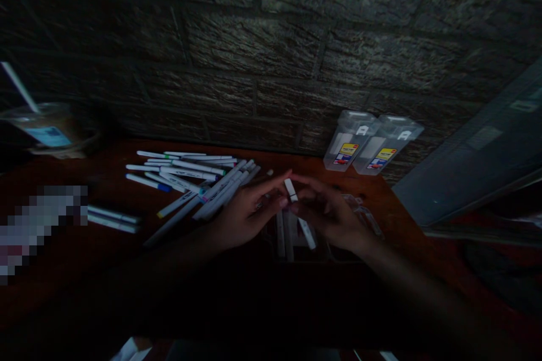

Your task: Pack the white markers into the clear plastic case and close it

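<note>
In dim light my left hand point(248, 211) and my right hand point(328, 211) meet over a reddish-brown table point(105, 271). Both pinch a white marker point(300, 213) that slants between them, its upper tip by my left thumb and forefinger, its lower end under my right fingers. A heap of several white markers point(195, 180) with coloured caps lies just left of my left hand. Two or three more markers point(284, 237) lie on the table below my hands.
Two clear plastic marker cases point(372, 144) with yellow labels lean against the dark stone wall at the back right. A clear cup with a straw point(46, 132) stands at the far left. Two markers point(112, 219) lie apart at left. A dark slanted panel point(478, 163) fills the right.
</note>
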Demonstrator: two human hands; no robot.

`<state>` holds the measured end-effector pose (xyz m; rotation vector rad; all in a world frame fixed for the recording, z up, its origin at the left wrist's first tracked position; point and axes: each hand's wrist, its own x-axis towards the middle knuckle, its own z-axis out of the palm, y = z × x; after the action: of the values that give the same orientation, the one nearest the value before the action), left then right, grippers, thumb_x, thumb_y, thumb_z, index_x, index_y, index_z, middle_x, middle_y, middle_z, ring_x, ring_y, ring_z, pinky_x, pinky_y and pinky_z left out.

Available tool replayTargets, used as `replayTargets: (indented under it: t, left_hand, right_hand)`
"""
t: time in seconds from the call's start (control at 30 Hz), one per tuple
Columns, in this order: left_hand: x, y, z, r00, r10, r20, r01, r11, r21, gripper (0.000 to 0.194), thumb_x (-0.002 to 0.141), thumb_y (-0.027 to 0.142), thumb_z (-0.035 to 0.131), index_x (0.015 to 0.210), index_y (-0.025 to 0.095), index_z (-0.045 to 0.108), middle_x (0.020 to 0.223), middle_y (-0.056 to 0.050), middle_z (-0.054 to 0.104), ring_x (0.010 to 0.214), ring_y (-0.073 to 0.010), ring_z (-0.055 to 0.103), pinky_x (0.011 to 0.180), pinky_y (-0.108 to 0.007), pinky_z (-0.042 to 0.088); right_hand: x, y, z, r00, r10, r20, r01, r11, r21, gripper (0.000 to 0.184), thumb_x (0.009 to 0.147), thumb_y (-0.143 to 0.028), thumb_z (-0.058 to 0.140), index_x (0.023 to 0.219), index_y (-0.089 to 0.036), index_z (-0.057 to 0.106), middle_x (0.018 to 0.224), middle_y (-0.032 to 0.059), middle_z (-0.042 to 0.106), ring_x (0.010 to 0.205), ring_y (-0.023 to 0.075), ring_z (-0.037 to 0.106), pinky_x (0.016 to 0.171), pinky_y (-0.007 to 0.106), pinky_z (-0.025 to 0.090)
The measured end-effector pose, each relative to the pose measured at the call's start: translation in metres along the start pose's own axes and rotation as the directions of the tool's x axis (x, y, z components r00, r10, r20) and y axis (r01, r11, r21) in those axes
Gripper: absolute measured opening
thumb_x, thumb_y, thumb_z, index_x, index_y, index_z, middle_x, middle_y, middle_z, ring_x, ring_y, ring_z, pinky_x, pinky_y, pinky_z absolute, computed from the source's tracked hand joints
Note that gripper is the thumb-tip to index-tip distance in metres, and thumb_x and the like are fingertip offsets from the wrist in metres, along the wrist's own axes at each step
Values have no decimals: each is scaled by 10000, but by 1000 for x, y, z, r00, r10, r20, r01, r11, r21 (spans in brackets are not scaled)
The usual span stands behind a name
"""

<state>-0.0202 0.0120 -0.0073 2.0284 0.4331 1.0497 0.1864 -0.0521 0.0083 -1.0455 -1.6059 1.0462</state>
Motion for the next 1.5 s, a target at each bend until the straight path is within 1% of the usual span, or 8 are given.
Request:
replayTargets:
  t: [0.1,0.3,0.67,0.93,1.03,1.13,1.33,1.5]
  left_hand:
    - [0,0,1,1000,23,2,-23,1000,-3,539,1014,262,609,1533,217,470,1149,-97,713,1018,-188,696,812,-298,605]
    - [-1,0,1,997,-26,-76,32,997,76,305,1011,252,609,1309,187,619,1048,-72,733,945,-172,712,775,-279,588]
    - [-6,9,0,991,61,122,-92,958,271,130,981,251,616,1017,175,716,836,-28,710,723,-141,655,620,-255,490]
    - [-2,8,-1,993,79,94,-104,944,312,147,976,207,580,940,174,718,781,-23,713,672,-129,635,594,-249,477]
    - [-3,11,0,985,117,127,-152,937,314,128,953,179,588,930,176,714,786,-21,710,643,-118,620,579,-242,478]
    - [-9,17,4,953,203,224,-268,910,317,88,920,186,630,935,177,716,833,-27,722,672,-123,645,593,-243,499]
    - [-19,28,15,819,369,439,-533,772,346,144,963,319,658,964,195,730,910,-3,764,755,-137,698,665,-281,537]
    - [-20,29,18,776,348,526,-592,691,416,137,988,298,650,994,186,729,979,-14,759,832,-155,708,708,-310,542]
  right_hand:
    - [1,-2,-2,999,-9,-52,9,1000,-8,595,913,-262,720,1472,-314,521,962,16,730,833,198,702,717,357,607]
    - [8,2,-11,980,122,-158,-105,988,110,562,850,-365,791,1359,-248,585,886,14,734,627,150,673,493,270,571]
    - [14,13,-19,957,191,-219,-157,974,162,595,805,-502,830,1264,-230,568,806,6,753,537,147,689,469,271,589]
    - [16,13,-24,936,198,-290,-156,975,161,504,773,-488,852,1112,-224,589,766,-29,696,490,133,671,434,277,605]
    - [16,13,-24,928,243,-284,-206,967,152,475,763,-472,861,1069,-213,607,736,-30,678,504,144,684,461,288,620]
    - [15,14,-22,925,289,-247,-262,955,136,458,756,-454,868,1058,-212,623,772,-14,705,531,150,701,485,290,629]
    - [13,19,-18,951,213,-223,-214,977,21,340,818,-446,822,1001,-219,646,727,-37,676,515,113,641,475,254,585]
    - [11,22,-17,966,154,-209,-183,975,-125,274,859,-453,777,919,-205,677,739,-3,715,561,129,634,473,241,500]
